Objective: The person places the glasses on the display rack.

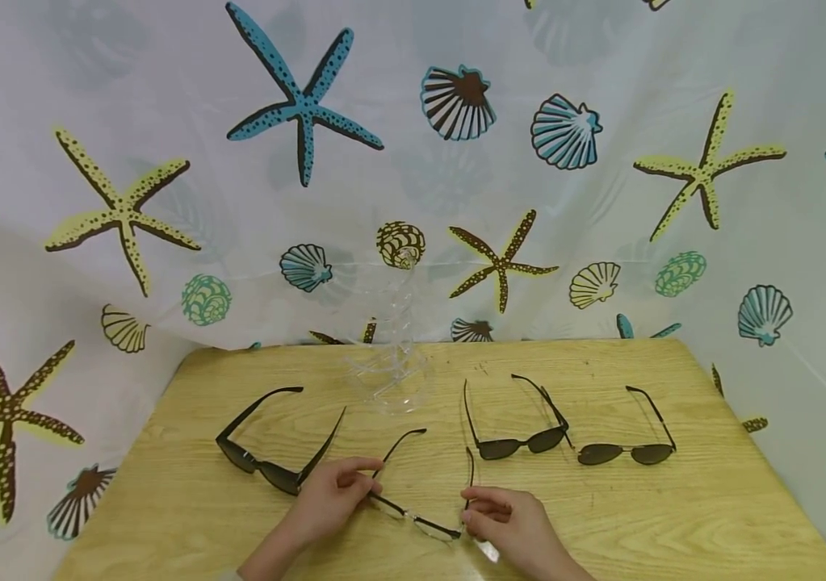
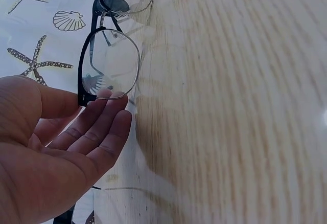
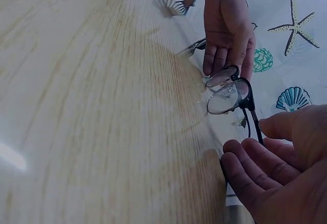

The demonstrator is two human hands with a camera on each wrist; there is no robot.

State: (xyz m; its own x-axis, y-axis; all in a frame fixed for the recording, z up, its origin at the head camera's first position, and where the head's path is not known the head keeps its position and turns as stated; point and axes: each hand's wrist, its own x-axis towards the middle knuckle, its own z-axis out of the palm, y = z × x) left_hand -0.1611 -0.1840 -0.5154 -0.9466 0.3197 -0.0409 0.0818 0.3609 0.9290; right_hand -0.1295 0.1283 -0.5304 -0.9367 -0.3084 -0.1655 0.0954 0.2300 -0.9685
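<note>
A pair of eyeglasses (image 1: 438,528) with clear lenses and black upper rims is near the front of the wooden table, its temples unfolded and pointing away. My left hand (image 1: 333,498) pinches its left end, by the hinge. At the other end, my right hand (image 1: 517,524) holds the temple near the hinge between thumb and fingers. The left wrist view shows the thumb against the black corner of the frame (image 2: 80,75), fingers behind the lens. Both hands appear on the eyeglasses (image 3: 247,96) in the right wrist view.
Dark sunglasses (image 1: 282,478) lie beside my left hand. Two more pairs, black sunglasses (image 1: 547,440) and thin-framed sunglasses (image 1: 599,454), lie to the right, close together. A clear plastic stand (image 1: 400,367) rises at the back, before a sea-patterned curtain (image 1: 383,177).
</note>
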